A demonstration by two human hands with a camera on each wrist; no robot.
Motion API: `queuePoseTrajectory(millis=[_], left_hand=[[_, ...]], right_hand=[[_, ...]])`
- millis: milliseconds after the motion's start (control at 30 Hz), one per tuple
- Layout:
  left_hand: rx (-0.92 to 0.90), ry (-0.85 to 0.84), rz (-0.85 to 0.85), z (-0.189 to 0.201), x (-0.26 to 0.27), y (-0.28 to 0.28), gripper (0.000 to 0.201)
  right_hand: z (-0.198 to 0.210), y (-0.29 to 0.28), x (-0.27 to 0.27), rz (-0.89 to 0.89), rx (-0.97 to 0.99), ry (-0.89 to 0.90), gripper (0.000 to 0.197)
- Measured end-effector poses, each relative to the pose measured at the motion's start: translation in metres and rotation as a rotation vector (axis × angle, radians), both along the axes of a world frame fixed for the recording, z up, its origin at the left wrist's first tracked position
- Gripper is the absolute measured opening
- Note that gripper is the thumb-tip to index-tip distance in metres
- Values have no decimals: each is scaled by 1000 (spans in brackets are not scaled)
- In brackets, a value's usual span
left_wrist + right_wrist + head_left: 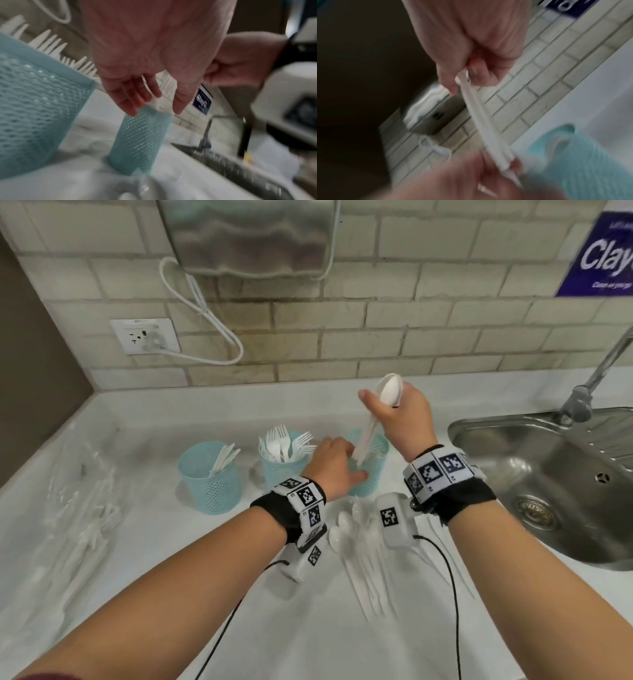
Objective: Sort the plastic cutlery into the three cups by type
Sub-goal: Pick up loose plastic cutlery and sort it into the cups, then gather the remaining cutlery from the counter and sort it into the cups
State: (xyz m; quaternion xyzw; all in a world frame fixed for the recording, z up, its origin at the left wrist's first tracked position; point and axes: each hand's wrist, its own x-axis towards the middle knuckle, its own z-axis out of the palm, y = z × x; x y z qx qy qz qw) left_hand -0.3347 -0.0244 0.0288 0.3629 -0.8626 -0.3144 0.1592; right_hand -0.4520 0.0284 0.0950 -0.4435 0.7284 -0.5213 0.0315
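Note:
Three light-blue mesh cups stand in a row on the white counter. The left cup (209, 479) holds knives and the middle cup (283, 470) (34, 108) holds forks. My right hand (380, 405) (467, 78) grips a small bunch of white spoons (390, 393) (488, 121), bowls up. Their handles point down into the right cup (371, 470) (140, 142) (582, 169). My left hand (352, 460) (156, 112) holds this cup at the rim. Its thumb lies on the front wall and its fingers are beside the handle ends. Several loose spoons (359, 542) lie on the counter under my wrists.
A steel sink (548, 474) with a faucet (582, 398) lies to the right. Clear plastic wrapping with more white cutlery (85, 518) lies at the left. A tiled wall with a socket (145, 336) and a cord closes off the back.

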Motion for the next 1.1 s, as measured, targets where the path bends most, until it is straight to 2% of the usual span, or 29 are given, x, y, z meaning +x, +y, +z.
queuePoseTrajectory(millis=[67,200,433,533,600,700,767,833,967,1033,1100], left_hand=[[-124,-115,-15,-10,-1,3,50],[-275,-94,26,-20,-8,4,49],[-271,-9,141,-26,-19,3,38],[-242,34,146,-27,-20,3,33],[-209,81,145,-27,-18,4,33],[-201,91,170,-26,-11,12,46],[-209,27,172,-26,-2,21,51],[-157,-100,145,-27,8,27,50],[-17,-617,17,-29,32,33,54],[158,-684,-14,-35,41,37,50],[345,-627,19,-42,46,41,43]], right_hand=[[6,4,-17,-63,-106,-59,30],[-9,1,-31,-45,-102,-106,34],[-68,-11,-42,9,186,-257,37],[-75,2,-41,-32,268,-171,50],[-74,14,-40,-76,267,-138,52],[-70,37,-43,-123,217,-143,41],[-69,55,-45,-144,245,-170,28],[-70,74,-47,-159,367,-180,30],[-81,107,-54,-199,715,-188,25],[-88,120,-53,-248,941,-116,31],[-94,129,-46,-252,1132,-76,35]])
